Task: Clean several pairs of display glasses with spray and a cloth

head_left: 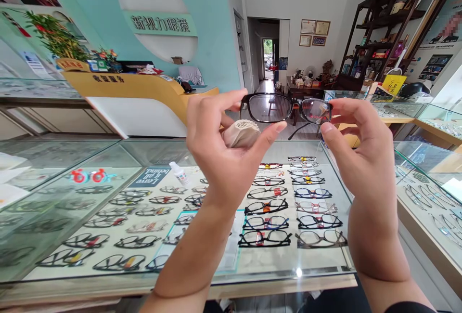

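Note:
A pair of black-framed glasses (271, 108) is raised above the counter, held at both ends. My left hand (225, 144) pinches the left end of the frame and also keeps a bunched beige cloth (241, 133) in its palm. At the other end, the fingertips of my right hand (355, 139) close on the rim beside the lens with red lettering. One temple arm hangs down below that lens. A small white bottle (179, 173) stands on the glass display case (216, 281) beneath my arms.
Rows of glasses (265, 238) fill the display case. Red and blue toy-like glasses (87, 175) sit at its left. A yellow and white reception desk (140, 96) stands beyond, with another glass case (429, 197) at the right and a dark wooden shelf (382, 24) behind.

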Demonstrator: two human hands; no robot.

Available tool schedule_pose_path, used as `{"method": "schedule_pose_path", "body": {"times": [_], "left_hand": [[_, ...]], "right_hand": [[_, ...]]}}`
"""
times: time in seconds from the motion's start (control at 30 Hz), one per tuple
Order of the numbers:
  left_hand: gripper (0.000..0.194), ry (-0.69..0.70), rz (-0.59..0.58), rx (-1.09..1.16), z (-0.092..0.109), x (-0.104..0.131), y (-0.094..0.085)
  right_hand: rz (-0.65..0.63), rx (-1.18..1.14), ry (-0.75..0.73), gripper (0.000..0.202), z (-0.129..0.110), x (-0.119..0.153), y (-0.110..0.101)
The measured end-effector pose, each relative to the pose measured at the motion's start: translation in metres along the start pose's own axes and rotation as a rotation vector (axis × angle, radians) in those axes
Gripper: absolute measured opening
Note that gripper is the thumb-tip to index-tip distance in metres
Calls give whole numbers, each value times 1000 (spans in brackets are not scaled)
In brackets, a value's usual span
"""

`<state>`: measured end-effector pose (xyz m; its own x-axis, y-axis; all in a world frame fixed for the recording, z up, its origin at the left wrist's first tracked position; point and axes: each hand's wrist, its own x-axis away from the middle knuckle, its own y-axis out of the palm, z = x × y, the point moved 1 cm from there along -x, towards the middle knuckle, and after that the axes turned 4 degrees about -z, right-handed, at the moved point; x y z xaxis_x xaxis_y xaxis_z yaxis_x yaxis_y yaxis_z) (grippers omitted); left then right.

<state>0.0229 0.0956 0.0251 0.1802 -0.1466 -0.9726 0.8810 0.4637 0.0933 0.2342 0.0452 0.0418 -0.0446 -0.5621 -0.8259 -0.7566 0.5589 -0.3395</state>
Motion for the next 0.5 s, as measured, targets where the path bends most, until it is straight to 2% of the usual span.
{"method": "schedule_pose_path", "body": {"times": [0.1, 0.2, 0.4, 0.5], "left_hand": [[55, -74, -43, 33, -7, 1, 0], [55, -90, -35, 8, -6, 0, 0], [54, -85, -38, 1, -2, -1, 1], [56, -135, -51, 4, -4, 1, 3]], "right_hand": [[45, -23, -50, 28, -4, 0, -1], [82, -25, -72, 29, -7, 0, -2], [47, -20, -79, 32, -4, 1, -2], [84, -14, -120, 38, -2, 2, 0]]}}
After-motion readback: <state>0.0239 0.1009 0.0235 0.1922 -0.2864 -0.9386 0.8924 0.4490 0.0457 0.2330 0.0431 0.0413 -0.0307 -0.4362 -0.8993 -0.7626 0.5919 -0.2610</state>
